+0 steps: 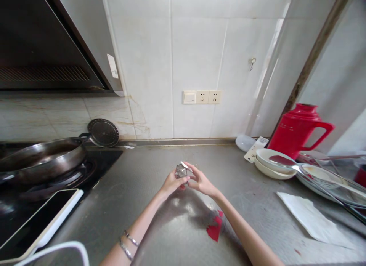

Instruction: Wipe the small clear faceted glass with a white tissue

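Observation:
Just above the steel counter (137,205), my two hands meet around a small grey, shiny, faceted object (180,170); it looks like glass, but its exact kind is unclear. My left hand (171,184) grips it from the left, thumb across its near side. On the right, the curled fingers of my right hand (202,183) press a small white piece (185,166), perhaps tissue, against its top. The fingers cover much of the object's lower part. A torn red scrap (214,228) lies on the counter near my right forearm.
At left, a steel pan (57,159) sits on the stove beside a phone (40,224) with a white cable. To the right are a red thermos (294,130), stacked bowls (276,170), a plate with utensils (328,182) and a white paper sheet (314,218).

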`<act>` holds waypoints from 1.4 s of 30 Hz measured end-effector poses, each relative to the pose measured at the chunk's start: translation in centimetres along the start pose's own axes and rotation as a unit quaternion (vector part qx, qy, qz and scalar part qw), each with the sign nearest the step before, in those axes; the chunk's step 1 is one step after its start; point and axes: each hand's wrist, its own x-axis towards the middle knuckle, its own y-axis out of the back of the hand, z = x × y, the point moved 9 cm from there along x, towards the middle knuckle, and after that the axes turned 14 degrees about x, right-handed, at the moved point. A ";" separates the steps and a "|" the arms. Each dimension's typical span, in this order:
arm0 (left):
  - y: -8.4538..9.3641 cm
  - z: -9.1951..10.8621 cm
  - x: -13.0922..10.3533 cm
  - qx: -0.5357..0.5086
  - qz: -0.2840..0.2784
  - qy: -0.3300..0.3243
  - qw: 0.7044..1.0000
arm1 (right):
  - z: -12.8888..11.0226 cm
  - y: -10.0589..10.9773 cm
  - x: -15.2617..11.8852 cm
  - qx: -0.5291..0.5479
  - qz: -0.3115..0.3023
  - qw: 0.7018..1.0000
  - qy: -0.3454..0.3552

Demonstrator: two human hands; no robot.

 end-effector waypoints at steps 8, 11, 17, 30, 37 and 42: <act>-0.1 -0.1 0.1 0.054 -0.019 -0.013 0.998 | 1.7 0.0 0.1 -0.027 0.031 0.999 -0.002; -0.8 0.2 -0.1 0.054 -0.088 -0.034 0.994 | 1.8 0.7 0.3 0.002 0.056 0.998 -0.018; -0.6 0.9 -0.5 0.143 -0.078 -0.101 0.981 | 2.2 1.6 0.3 0.050 0.108 0.992 -0.053; 0.9 -0.1 0.2 0.186 0.070 -0.117 0.973 | -0.7 0.0 -0.7 -0.352 0.063 0.930 0.084; 0.7 0.0 0.1 0.167 0.078 -0.107 0.977 | -2.4 -2.6 -1.5 -0.379 -0.005 0.908 0.178; 0.3 1.0 -0.4 0.162 0.076 -0.127 0.976 | -2.1 -1.1 -1.1 -0.314 0.055 0.938 0.138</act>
